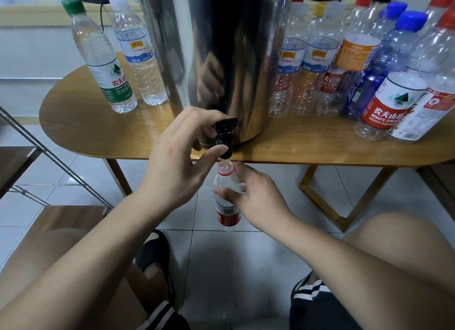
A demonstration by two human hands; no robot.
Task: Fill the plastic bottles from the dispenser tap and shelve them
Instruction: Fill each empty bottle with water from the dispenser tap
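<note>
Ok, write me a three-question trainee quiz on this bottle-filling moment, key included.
1. True or false: the left hand grips the black plastic tap of the shiny steel dispenser.
2. Which holds the clear red-labelled plastic bottle, uncapped, under that tap? A the left hand; B the right hand; C nothing, it stands on the floor.
3. Name the cap colour of the leftmost clear plastic bottle on the oval wooden table.
Key: 1 true; 2 B; 3 green.
</note>
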